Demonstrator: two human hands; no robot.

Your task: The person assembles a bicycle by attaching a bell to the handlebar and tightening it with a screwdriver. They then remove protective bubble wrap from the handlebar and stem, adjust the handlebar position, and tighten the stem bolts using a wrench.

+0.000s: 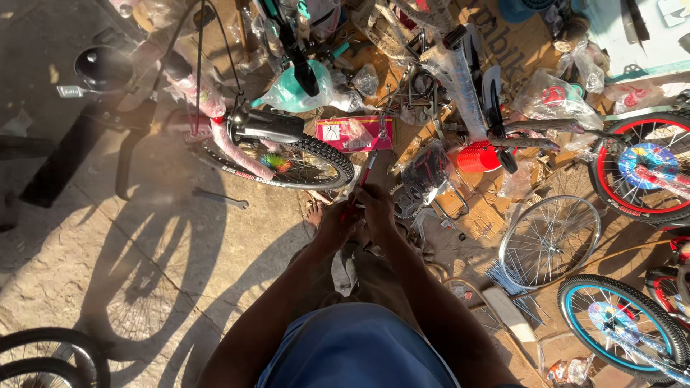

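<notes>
— While both hands are meeting over that thin red-handled tool (364, 174), what is being done with it?

— It looks like fitting or adjusting work. The left hand (336, 219) is curling tightly round the tool's lower end, and the right hand (376, 205) is pinching close against it from the other side. Whatever small piece is lying between the fingers is hidden, so I cannot tell what it is. The tool is sitting dead centre, just above the person's knees, its shaft pointing up toward the flat pink cardboard box (353, 134).

— So which stage would you call this?

— Mid-assembly, I'd judge: both hands are busy gripping and nothing is being set down.

— And the move after this one?

— My guess is it is calling for a steady hold from the left and a fine twist or push from the right, since the two are working so close together.

— What is lying round them?

— The small black knobbly-tyred bicycle wheel (287, 162) is standing just left of the hands. The bare silver spoked rim (550, 241) is lying flat to the right, with the red ribbed plastic cup (479, 156) above it. The grey open-ended spanner (220, 197) is resting on the stone floor (144, 273), apart to the left.
</notes>
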